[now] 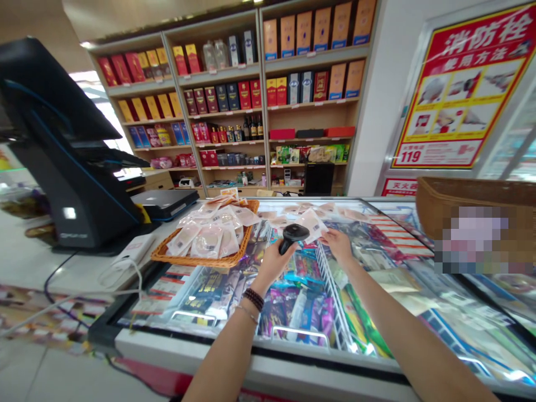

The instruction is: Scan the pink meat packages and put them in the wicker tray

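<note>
My left hand point(274, 262) is wrapped round the grip of a black barcode scanner point(296, 231), held above the glass top of a chest freezer point(184, 338). Pinched in my right hand point(337, 244) is a clear flat packet point(310, 224) with a small printed label, its face close to the scanner's head. To the left, an orange wicker basket point(201, 260) holds a heap of similar clear packets point(208, 240). More flat packets point(329, 210) lie spread on the glass behind my hands.
A black checkout terminal point(79, 167) and a dark flat device point(163, 202) stand on the left counter, with a white cable point(138, 273) nearby. Colourful wrapped goods point(293, 312) show inside the freezer. A brown basket point(427, 209) sits at right; shelves of boxed bottles point(226, 95) line the back.
</note>
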The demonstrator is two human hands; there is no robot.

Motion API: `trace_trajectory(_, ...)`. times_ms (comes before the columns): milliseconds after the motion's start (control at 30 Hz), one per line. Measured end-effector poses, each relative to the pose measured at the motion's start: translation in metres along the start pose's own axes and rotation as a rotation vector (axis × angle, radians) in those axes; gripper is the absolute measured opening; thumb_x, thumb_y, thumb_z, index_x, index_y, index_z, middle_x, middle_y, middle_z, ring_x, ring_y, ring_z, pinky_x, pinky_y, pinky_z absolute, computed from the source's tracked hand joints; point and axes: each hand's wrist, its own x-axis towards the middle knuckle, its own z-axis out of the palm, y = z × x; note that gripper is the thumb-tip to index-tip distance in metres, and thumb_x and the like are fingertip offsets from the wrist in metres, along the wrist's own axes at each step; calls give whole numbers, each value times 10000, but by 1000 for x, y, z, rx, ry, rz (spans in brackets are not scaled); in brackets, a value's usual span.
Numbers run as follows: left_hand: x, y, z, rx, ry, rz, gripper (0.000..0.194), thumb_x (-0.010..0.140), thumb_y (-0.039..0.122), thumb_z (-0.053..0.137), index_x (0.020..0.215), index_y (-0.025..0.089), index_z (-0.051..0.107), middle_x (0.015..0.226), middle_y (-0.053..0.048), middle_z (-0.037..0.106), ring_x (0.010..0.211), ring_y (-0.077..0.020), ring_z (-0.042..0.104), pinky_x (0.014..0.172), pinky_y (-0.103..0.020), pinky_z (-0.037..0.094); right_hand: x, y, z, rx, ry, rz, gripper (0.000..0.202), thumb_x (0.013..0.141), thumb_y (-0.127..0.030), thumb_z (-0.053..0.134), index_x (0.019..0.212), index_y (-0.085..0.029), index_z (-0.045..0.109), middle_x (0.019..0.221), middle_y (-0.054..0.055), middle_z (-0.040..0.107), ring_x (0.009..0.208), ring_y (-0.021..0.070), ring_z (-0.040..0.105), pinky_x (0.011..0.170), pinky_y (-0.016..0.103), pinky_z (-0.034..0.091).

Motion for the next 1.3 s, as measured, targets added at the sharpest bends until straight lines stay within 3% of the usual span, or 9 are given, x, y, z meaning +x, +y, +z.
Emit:
trace_trajectory(300, -2, 3, 5, -203, -82, -21, 576, 878, 794, 711, 846, 242, 549, 568, 58, 514, 453, -124, 467, 491, -282, 444, -1, -6, 4, -5, 18, 51, 467, 654, -606, 981, 813, -232, 750, 657, 38, 785, 739, 308, 843, 786, 448, 723)
trace_trajectory(467, -2, 1, 6, -252, -91, -19, 590, 862, 800, 725, 885, 233, 563, 588, 65, 519, 447, -109, 447, 481, -276, 434, -1, -6, 4, 20, 30, 38, 511, 591, -648, 996, 782, -239, 756, 654, 29, 792, 697, 303, 831, 760, 446, 721)
trace_trajectory(767, -3, 4, 6, -266, -106, -37, 598, 842, 803, 735, 916, 232, 572, 606, 69, 509, 457, -106, 434, 485, -274, 428, -1, -5, 5, -14, 30, 1, 570, 571, -731, 971, 772, -250, 741, 631, 31, 776, 691, 310, 820, 756, 463, 710)
trace_trajectory(1033, -5, 8, 2, -180, -25, 15, 541, 875, 752, 745, 857, 236, 583, 550, 61, 510, 457, -124, 465, 486, -263, 400, -8, -18, 6, 39, 38, 54, 502, 604, -648, 1004, 785, -248, 760, 639, 25, 778, 689, 296, 814, 754, 464, 731)
trace_trajectory(1167, -2, 14, -14, -133, 116, 11, 492, 915, 712, 708, 890, 232, 602, 571, 50, 529, 478, -142, 501, 509, -269, 413, 0, -16, 4, 80, 56, 80, 379, 622, -484, 1001, 743, -244, 733, 641, 28, 764, 610, 262, 790, 654, 415, 729)
trace_trajectory(1300, 1, 23, -58, -71, 293, 26, 470, 943, 695, 687, 916, 232, 612, 580, 49, 533, 490, -156, 521, 524, -276, 417, 26, -22, 24, 128, 4, 54, 268, 671, -395, 949, 729, -268, 720, 697, 47, 781, 646, 266, 808, 644, 397, 745)
